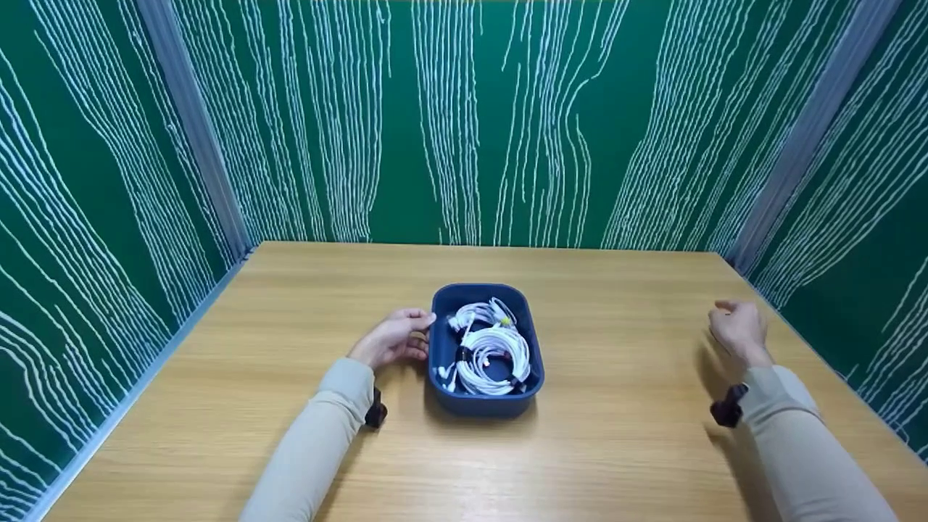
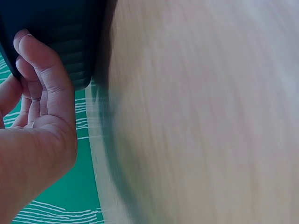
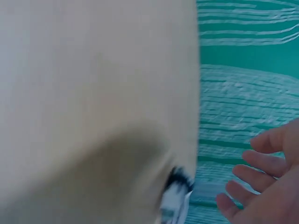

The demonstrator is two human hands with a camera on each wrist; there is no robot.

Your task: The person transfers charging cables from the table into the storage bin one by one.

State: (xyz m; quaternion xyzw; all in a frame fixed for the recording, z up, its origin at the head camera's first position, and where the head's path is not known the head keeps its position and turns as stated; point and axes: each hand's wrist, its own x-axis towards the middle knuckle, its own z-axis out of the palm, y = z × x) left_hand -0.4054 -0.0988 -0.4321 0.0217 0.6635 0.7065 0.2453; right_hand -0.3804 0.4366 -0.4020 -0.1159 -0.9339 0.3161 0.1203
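Note:
A dark blue plastic bin [image 1: 486, 406] stands on the wooden table, holding coiled white cables [image 1: 496, 355] bound with black ties. My left hand [image 1: 397, 338] grips the bin's left side, thumb at the rim and fingers against the outer wall. The left wrist view shows those fingers [image 2: 49, 70] bent along the ribbed wall of the bin [image 2: 79, 42]. Far to the right, over the table, is my right hand [image 1: 739, 331], its fingers [image 3: 254, 177] loosely bent and apart with nothing between them. Near it, the right wrist view shows a blurred white and black thing [image 3: 176, 196].
The wooden table [image 1: 616, 435] reaches back to a green wall [image 1: 395, 145] with white wavy lines. Similar green panels flank the left and right sides, with grey posts [image 1: 196, 123] at the corners. A dark wrist device [image 1: 375, 409] sits at each cuff.

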